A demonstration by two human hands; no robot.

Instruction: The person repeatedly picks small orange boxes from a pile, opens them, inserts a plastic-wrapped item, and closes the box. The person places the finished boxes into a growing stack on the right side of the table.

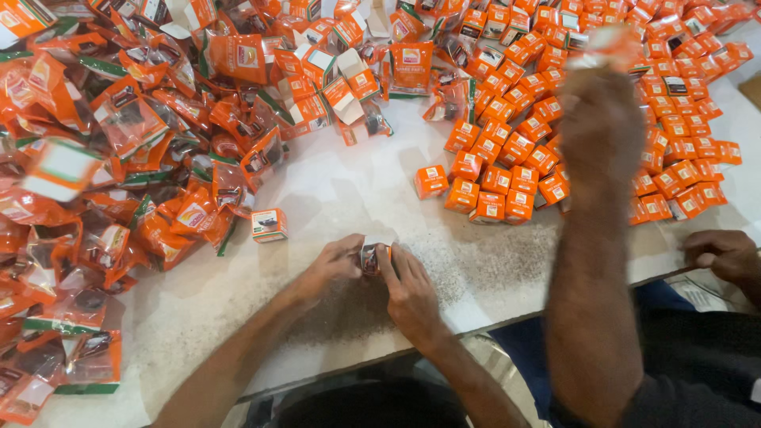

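Note:
My left hand [334,262] and my right hand [409,290] meet at the near middle of the white table [349,190]. Together they pinch a small packet with a dark part inside [370,258], which is mostly hidden by my fingers. A single small orange-and-white box [269,224] stands on the table just left of my left hand.
A heap of orange plastic pouches [103,158] fills the left side. Several closed small orange boxes [507,158] are piled at the right and back. A co-worker's raised arm [593,238] reaches over them holding a blurred packet [606,43]; their other hand [723,255] rests at the right edge.

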